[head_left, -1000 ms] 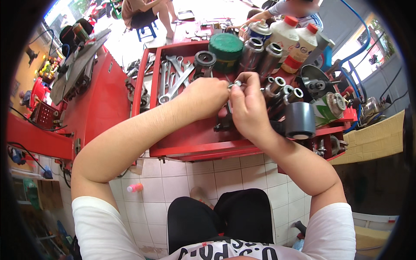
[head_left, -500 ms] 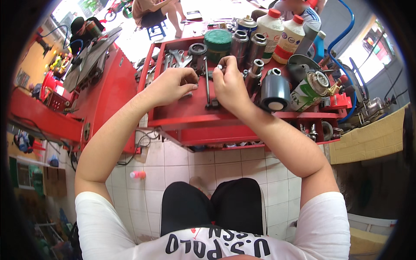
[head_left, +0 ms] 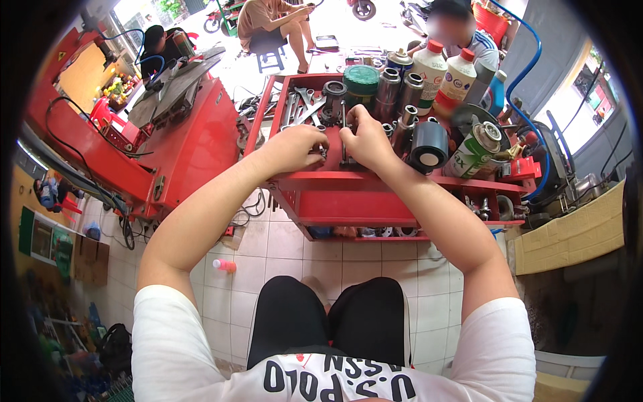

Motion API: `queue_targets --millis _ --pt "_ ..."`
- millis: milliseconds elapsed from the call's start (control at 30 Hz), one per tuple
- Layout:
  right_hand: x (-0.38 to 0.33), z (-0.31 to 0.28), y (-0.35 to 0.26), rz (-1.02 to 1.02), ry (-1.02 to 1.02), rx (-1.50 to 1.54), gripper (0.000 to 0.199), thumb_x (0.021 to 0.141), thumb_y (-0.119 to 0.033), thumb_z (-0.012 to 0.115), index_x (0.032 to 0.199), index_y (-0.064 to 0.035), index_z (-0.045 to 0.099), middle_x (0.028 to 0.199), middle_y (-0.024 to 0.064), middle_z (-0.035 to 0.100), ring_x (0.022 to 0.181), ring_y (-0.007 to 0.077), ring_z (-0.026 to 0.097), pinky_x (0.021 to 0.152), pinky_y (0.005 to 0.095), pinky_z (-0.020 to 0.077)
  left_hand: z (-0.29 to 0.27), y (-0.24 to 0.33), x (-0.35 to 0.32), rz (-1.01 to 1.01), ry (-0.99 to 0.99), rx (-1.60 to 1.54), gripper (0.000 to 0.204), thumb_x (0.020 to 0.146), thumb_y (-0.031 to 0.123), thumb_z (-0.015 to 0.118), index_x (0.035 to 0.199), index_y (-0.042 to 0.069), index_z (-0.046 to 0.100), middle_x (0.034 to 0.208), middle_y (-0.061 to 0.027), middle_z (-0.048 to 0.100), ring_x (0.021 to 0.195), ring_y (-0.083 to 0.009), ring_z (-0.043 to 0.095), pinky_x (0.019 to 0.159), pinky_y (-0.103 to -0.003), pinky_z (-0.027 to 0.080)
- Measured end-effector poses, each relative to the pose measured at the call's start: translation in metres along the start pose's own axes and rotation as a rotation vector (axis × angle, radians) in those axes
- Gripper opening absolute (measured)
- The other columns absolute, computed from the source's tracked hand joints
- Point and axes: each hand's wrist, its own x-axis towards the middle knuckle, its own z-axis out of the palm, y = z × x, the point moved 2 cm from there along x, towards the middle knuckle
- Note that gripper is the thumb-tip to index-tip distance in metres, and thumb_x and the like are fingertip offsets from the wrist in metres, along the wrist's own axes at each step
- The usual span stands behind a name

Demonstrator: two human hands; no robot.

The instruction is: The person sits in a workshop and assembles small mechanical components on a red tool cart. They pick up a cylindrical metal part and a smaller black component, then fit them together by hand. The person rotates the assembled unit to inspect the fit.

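Note:
My left hand [head_left: 299, 149] is over the near left part of a red tool tray [head_left: 315, 179], its fingers curled around a small metal piece that they mostly hide. My right hand [head_left: 367, 141] is in the middle of the tray with thumb and fingers bent together; whatever lies between them is too small to make out. Just left of it is a thin metal bar [head_left: 343, 117] with a wider dark end. Behind my left hand lie several wrenches [head_left: 305, 107] and a dark metal ring [head_left: 335, 96]. Tall sockets [head_left: 387, 94] stand beyond my right hand.
A green-lidded tub [head_left: 360, 79], white bottles with red caps [head_left: 429, 74], a dark cylinder [head_left: 429, 144] and a spray can [head_left: 477, 147] crowd the tray. A blue hose [head_left: 536, 74] hangs right. A red machine [head_left: 194, 134] stands left. Another person [head_left: 452, 33] is behind the tray.
The view has shifted, so the tray appears farther right and lower. My left hand has moved down toward the tray with its fingers more curled; my right hand stays close to the bar.

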Motion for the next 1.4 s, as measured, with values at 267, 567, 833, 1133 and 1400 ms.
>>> queue_targets --millis 267,567,833,1133,1400 --pt "-0.014 0.0 -0.017 -0.112 -0.057 -0.25 0.024 0.089 -0.015 0.07 0.105 -0.0014 0.061 0.098 0.0228 0.071 0.095 0.0417 0.07 0.082 0.0484 0.0552 -0.003 -0.024 -0.019 -0.217 0.255 0.082 0.016 0.088 0.017 0.076 0.1 0.008 0.079 0.102 -0.0119 0.075 0.101 -0.0321 0.069 0.091 -0.042 0.054" --pt "-0.02 0.004 -0.036 -0.248 0.083 -0.518 0.019 0.085 -0.016 0.07 0.101 -0.0079 0.063 0.098 0.0145 0.068 0.087 0.0413 0.071 0.074 0.052 0.057 0.007 -0.029 -0.018 -0.308 0.223 0.319 0.008 0.079 0.022 0.081 0.086 0.019 0.085 0.108 -0.0035 0.072 0.117 -0.0294 0.059 0.103 -0.049 0.047" --pt "-0.025 0.035 -0.052 -0.152 0.268 -0.436 0.023 0.085 -0.018 0.07 0.103 -0.0067 0.06 0.097 0.0145 0.069 0.085 0.0401 0.071 0.073 0.0519 0.0571 0.018 -0.036 -0.009 -0.325 0.256 0.434 0.01 0.083 0.018 0.074 0.084 0.017 0.084 0.105 -0.0067 0.073 0.112 -0.0313 0.062 0.102 -0.05 0.049" --pt "-0.026 0.036 -0.053 -0.182 0.266 -0.391 0.028 0.086 -0.014 0.073 0.112 -0.0086 0.064 0.087 0.0149 0.074 0.084 0.0392 0.073 0.073 0.0503 0.0569 0.004 -0.041 -0.029 -0.445 0.595 -0.222 0.018 0.093 0.025 0.074 0.104 0.012 0.08 0.095 -0.013 0.078 0.094 -0.032 0.074 0.09 -0.047 0.057" --pt "-0.02 0.036 -0.055 -0.301 0.211 -0.361 0.026 0.09 -0.012 0.069 0.115 -0.0119 0.072 0.097 0.0149 0.077 0.089 0.0382 0.074 0.077 0.0484 0.0583 0.006 -0.054 -0.02 -0.428 0.481 -0.447 0.025 0.091 0.03 0.077 0.107 0.01 0.081 0.095 -0.0083 0.081 0.09 -0.0197 0.077 0.089 -0.036 0.057"
